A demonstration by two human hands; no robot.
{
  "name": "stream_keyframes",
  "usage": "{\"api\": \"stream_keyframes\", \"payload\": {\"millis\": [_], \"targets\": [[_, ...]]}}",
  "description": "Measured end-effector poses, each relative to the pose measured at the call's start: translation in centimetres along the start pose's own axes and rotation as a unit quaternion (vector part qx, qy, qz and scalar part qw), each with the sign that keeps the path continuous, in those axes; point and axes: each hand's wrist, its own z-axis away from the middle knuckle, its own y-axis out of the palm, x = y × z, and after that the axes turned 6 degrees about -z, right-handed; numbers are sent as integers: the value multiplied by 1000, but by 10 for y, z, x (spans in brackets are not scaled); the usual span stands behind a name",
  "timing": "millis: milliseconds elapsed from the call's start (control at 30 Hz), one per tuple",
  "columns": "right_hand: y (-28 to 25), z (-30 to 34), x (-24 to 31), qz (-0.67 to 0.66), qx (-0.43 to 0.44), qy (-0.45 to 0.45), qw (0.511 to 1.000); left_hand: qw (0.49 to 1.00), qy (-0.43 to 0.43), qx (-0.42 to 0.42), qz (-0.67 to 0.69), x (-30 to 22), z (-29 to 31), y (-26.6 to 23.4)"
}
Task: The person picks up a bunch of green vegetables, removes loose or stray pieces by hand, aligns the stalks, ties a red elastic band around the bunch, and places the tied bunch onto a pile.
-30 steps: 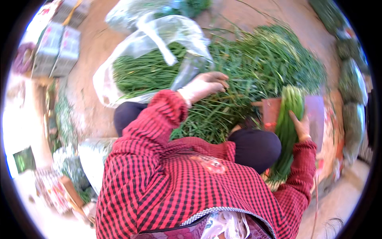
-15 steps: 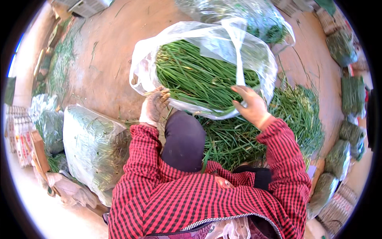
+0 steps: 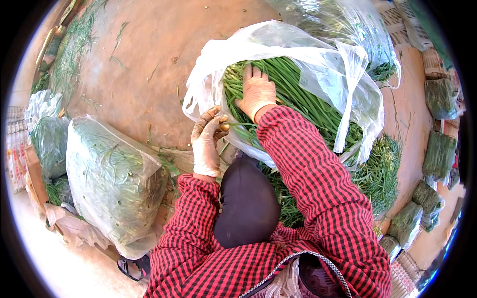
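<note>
The work is laid out on a reddish-brown floor (image 3: 134,84), by which the space ahead of and to the left of the hands is taken up. The right hand (image 3: 257,93), thinly gloved, is spread wide and laid palm down on long green stalks (image 3: 318,99), which are held inside an open plastic bag (image 3: 211,57). The left hand (image 3: 207,141) is kept just outside the near left rim of the bag, its fingers bent and soiled at the tips; whether a stalk or the bag's edge is pinched there cannot be told. To the right of the right hand, a whitish strap (image 3: 351,94) is draped over the bag's mouth.

Beyond the right hand, a second filled bag (image 3: 338,25) is seen, partly cut off by the upper edge. To the left of and nearer than the left hand, a bulky clear sack (image 3: 109,174) packed with greens is stood on the floor. Well to the left, scattered leaves (image 3: 74,69) are strewn along the floor's edge. To the right of both hands, loose greens (image 3: 382,174) are heaped beside the bag, and farther right wrapped green bundles (image 3: 439,154) are lined up along the side of the room. Below the hands, a dark-clad knee (image 3: 248,203) is bent close to the bag.
</note>
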Motion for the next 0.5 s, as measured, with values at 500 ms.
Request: {"api": "stream_keyframes", "payload": {"millis": [500], "targets": [[-43, 68, -80, -515, -56, -71, 852, 970, -6, 194, 149, -3, -18, 41]]}}
